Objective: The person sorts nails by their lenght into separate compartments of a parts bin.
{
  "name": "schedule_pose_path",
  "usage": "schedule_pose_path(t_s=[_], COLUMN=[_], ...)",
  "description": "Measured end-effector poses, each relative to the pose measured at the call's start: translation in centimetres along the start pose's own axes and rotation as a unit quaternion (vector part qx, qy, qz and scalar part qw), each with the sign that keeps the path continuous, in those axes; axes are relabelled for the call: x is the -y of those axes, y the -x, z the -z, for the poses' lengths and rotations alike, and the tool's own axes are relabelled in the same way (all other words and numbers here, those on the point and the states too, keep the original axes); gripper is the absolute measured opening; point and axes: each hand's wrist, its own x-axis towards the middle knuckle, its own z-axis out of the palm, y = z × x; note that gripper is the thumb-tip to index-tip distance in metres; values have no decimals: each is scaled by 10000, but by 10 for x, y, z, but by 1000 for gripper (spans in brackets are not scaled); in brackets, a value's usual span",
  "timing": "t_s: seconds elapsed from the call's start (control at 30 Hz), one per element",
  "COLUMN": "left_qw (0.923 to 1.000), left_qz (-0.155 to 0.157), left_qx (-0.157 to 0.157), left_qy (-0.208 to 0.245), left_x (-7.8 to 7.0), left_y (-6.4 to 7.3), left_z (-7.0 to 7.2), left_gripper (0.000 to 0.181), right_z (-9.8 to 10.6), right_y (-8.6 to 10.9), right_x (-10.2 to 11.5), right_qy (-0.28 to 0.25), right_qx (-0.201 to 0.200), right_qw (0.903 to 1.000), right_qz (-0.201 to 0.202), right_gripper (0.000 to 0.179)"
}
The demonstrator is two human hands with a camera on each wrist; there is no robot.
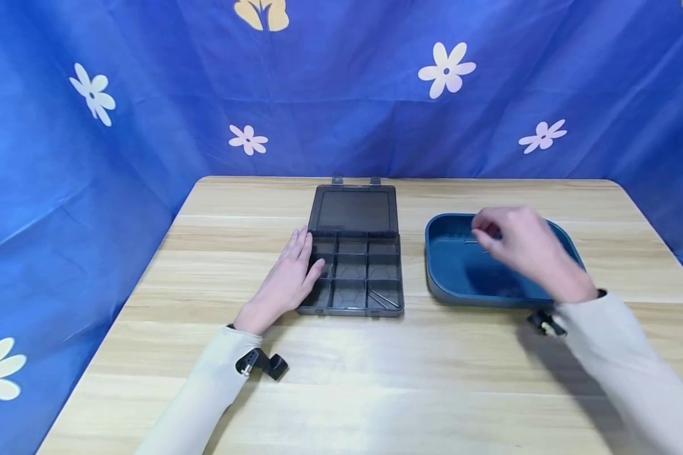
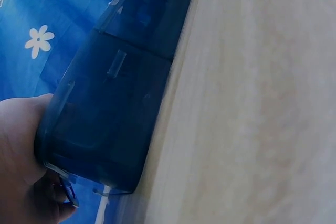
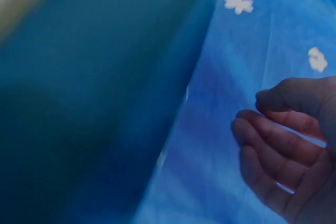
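A dark, see-through compartment box [image 1: 350, 312] lies with its lid [image 1: 353, 208] folded back. My left hand [image 1: 287, 272] rests along its left side, fingers stretched out and thumb over the left compartments. In the left wrist view, that hand shows at the top edge of the box [image 2: 105, 114]. Thin metal pins [image 1: 382, 299] lie in the front right compartment. Over the blue tray [image 1: 432, 265] hovers my right hand [image 1: 520, 243], with fingers loosely bent. The right wrist view shows a gap between its thumb and fingers, and nothing held. Small metal pins [image 1: 471, 242] lie in the tray below.
Both containers stand on a light wooden table [image 1: 341, 392], the tray to the right of the box. A blue flowered cloth [image 1: 330, 76] hangs behind the table and along its sides. Each wrist carries a small black camera mount, such as the left mount [image 1: 262, 363].
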Motion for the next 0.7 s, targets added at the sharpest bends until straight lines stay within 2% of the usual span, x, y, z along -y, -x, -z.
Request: schedule_pose_path(t_s=[0.1,0.23,0.47,0.6,0.7], left_qw=[9999,9997,9995,9995,9995], left_qz=[8,18,68,44,14], left_qx=[56,158,215,200,193], left_qy=[-90,-203,-235,-234,-234], left_x=[0,-1,0,-1,-2], left_y=[1,1,1,0,0], left_z=[1,1,2,1,2], left_gripper=[64,66,67,67,67], right_z=[14,20,5,-4,-11], right_y=[-9,-13,-15,-13,-8], right_x=[-17,-37,-62,-66,-67], right_qy=[247,480,612,721,602], right_qx=[360,974,1923,2165,2268], right_qw=[9990,9940,9794,9736,9721], right_qz=[-122,-99,125,92,36], right_gripper=[4,4,14,21,26])
